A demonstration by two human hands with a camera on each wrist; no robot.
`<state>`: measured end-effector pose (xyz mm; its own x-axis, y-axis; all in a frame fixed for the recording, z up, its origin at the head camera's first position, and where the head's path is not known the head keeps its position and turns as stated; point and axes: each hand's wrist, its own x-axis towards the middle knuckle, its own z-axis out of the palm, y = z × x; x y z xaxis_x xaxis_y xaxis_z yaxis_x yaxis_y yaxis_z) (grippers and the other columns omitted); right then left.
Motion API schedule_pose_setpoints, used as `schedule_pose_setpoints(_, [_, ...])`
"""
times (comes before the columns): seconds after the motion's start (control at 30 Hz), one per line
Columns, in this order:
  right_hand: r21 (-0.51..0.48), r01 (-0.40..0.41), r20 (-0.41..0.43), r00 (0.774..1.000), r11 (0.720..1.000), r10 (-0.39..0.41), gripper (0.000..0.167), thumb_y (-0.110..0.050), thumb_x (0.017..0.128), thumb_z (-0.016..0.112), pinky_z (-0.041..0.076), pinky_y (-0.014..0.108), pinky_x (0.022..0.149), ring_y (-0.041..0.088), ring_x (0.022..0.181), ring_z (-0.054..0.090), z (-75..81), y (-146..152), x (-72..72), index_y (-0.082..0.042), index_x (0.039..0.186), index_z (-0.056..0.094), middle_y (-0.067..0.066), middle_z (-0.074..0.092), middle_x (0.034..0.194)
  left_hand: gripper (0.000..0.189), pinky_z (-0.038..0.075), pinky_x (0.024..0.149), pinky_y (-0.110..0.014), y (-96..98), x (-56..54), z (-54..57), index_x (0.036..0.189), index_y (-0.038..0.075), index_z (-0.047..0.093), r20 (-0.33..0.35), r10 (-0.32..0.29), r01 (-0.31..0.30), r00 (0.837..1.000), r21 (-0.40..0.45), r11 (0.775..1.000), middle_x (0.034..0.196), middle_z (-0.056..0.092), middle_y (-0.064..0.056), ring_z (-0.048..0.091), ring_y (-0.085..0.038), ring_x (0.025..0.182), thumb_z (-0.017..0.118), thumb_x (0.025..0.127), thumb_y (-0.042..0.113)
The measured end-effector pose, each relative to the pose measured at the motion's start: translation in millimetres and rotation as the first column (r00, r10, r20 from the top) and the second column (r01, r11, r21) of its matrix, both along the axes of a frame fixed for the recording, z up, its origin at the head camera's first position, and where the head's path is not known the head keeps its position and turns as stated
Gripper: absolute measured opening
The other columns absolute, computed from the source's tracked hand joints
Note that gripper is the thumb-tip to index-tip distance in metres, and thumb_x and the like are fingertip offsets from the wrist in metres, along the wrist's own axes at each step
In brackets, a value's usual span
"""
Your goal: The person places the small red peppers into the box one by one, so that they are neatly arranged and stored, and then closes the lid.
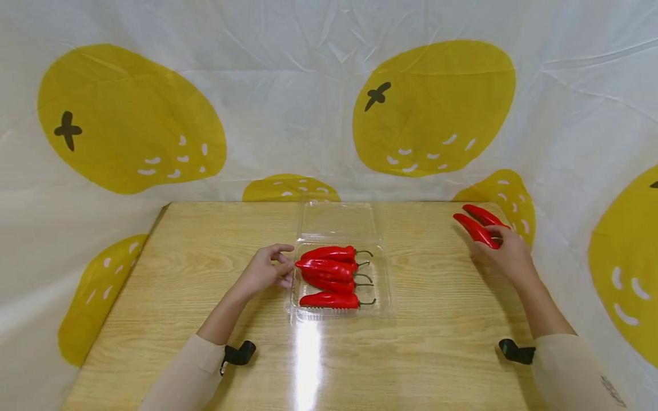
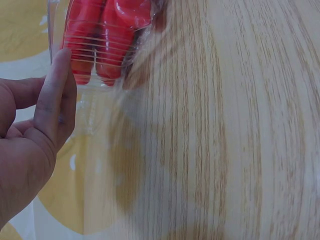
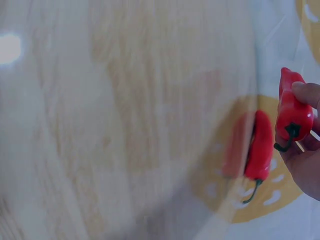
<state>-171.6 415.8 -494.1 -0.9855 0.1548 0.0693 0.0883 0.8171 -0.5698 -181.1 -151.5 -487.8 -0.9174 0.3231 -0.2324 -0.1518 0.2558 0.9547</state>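
A clear plastic clamshell box (image 1: 382,291) sits mid-table, its lid (image 1: 336,220) folded back away from the person. Several red peppers (image 1: 329,300) with green stems lie side by side in it, stems to the right. My left hand (image 1: 267,267) is at the box's left wall; in the left wrist view its straight fingers (image 2: 54,95) reach up to the ribbed plastic. At the far right, my right hand (image 1: 506,251) holds a red pepper (image 3: 294,116) between thumb and fingers, stem end toward the wrist camera. Another red pepper (image 3: 260,147) lies on the table just beyond it.
The wooden table (image 1: 205,240) has a back edge against a white curtain (image 1: 288,125) printed with yellow fruit. The same cloth hangs along both sides. Black wrist-camera mounts (image 1: 239,353) stick out from both sleeves, low over the table.
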Motion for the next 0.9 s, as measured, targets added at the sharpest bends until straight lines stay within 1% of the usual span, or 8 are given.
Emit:
schedule_pose_setpoints(0.2, [-0.034, -0.080, -0.021, 0.997, 0.996, 0.080, 0.058, -0.031, 0.097, 0.074, 0.043, 0.007, 0.070, 0.045, 0.111, 0.060, 17.3, -32.1, 6.1, 0.003, 0.140, 0.054, 0.030, 0.061, 0.131, 0.049, 0.066, 0.061, -0.032, 0.5, 0.1, -1.3, 0.146, -0.006, 0.049, 0.009, 0.002, -0.002, 1.000, 0.011, 1.000, 0.096, 0.060, -0.017, 0.069, -0.019, 0.065, 0.063, 0.099, -0.006])
schedule_pose_setpoints(0.3, [-0.055, -0.123, -0.028, 0.992, 0.991, 0.122, 0.057, -0.030, 0.096, 0.075, 0.042, 0.003, 0.069, 0.044, 0.112, 0.061, 25.1, -49.5, 9.0, 0.001, 0.139, 0.055, 0.028, 0.063, 0.128, 0.049, 0.067, 0.061, -0.033, 0.6, 0.2, -1.7, 0.146, -0.005, 0.049, 0.011, 0.004, -0.004, 1.000, 0.012, 1.000, 0.096, 0.060, -0.017, 0.070, -0.019, 0.066, 0.062, 0.099, -0.006])
schedule_pose_setpoints(0.37, [-0.049, -0.156, -0.045, 0.987, 0.987, 0.154, 0.055, -0.027, 0.095, 0.076, 0.044, 0.004, 0.070, 0.042, 0.108, 0.062, 30.4, -61.3, 10.1, 0.001, 0.138, 0.056, 0.027, 0.065, 0.125, 0.049, 0.067, 0.062, -0.034, 0.4, 0.2, -1.8, 0.146, -0.005, 0.049, 0.013, 0.004, -0.004, 1.000, 0.011, 1.000, 0.097, 0.060, -0.017, 0.070, -0.019, 0.066, 0.063, 0.099, -0.006])
schedule_pose_setpoints(0.43, [-0.037, -0.189, -0.060, 0.981, 0.981, 0.186, 0.052, -0.023, 0.095, 0.078, 0.049, 0.011, 0.072, 0.040, 0.105, 0.063, 35.7, -73.6, 11.0, 0.001, 0.136, 0.057, 0.025, 0.065, 0.124, 0.049, 0.067, 0.062, -0.034, 0.1, 0.0, -2.0, 0.146, -0.005, 0.049, 0.016, 0.006, -0.006, 1.000, 0.009, 1.000, 0.097, 0.060, -0.017, 0.070, -0.019, 0.066, 0.063, 0.099, -0.005])
schedule_pose_setpoints(0.57, [-0.014, -0.265, -0.087, 0.961, 0.964, 0.263, 0.050, -0.019, 0.093, 0.079, 0.060, 0.036, 0.081, 0.038, 0.103, 0.065, 45.3, -98.5, 13.0, 0.001, 0.135, 0.060, 0.023, 0.065, 0.122, 0.050, 0.067, 0.062, -0.034, -0.4, -0.6, -2.6, 0.146, -0.005, 0.048, 0.017, 0.002, -0.002, 1.000, 0.015, 1.000, 0.099, 0.060, -0.018, 0.070, -0.019, 0.067, 0.063, 0.099, -0.005])
schedule_pose_setpoints(0.67, [-0.007, -0.328, -0.103, 0.940, 0.945, 0.326, 0.048, -0.017, 0.092, 0.080, 0.059, 0.047, 0.087, 0.034, 0.104, 0.064, 51.3, -116.9, 13.9, -0.001, 0.134, 0.061, 0.020, 0.066, 0.122, 0.050, 0.067, 0.062, -0.034, -0.1, -1.0, -2.1, 0.147, -0.006, 0.048, 0.013, -0.005, 0.005, 1.000, 0.020, 1.000, 0.099, 0.060, -0.017, 0.070, -0.019, 0.067, 0.063, 0.099, -0.004])
schedule_pose_setpoints(0.77, [-0.007, -0.389, -0.112, 0.916, 0.921, 0.386, 0.046, -0.016, 0.092, 0.080, 0.058, 0.041, 0.086, 0.028, 0.102, 0.063, 57.1, -135.3, 14.2, -0.003, 0.132, 0.063, 0.015, 0.067, 0.120, 0.050, 0.067, 0.062, -0.033, 0.1, -1.6, -1.5, 0.147, -0.005, 0.047, 0.012, -0.005, 0.005, 1.000, 0.019, 1.000, 0.099, 0.059, -0.017, 0.070, -0.019, 0.067, 0.063, 0.099, -0.004])
schedule_pose_setpoints(0.9, [-0.004, -0.468, -0.125, 0.877, 0.883, 0.464, 0.045, -0.016, 0.090, 0.081, 0.057, 0.028, 0.078, 0.023, 0.099, 0.064, 63.9, -158.4, 16.4, -0.005, 0.130, 0.065, 0.010, 0.068, 0.116, 0.049, 0.067, 0.062, -0.033, 0.3, -2.1, -1.1, 0.146, -0.005, 0.048, 0.014, -0.004, 0.004, 1.000, 0.012, 1.000, 0.099, 0.059, -0.017, 0.070, -0.019, 0.067, 0.062, 0.099, -0.005])
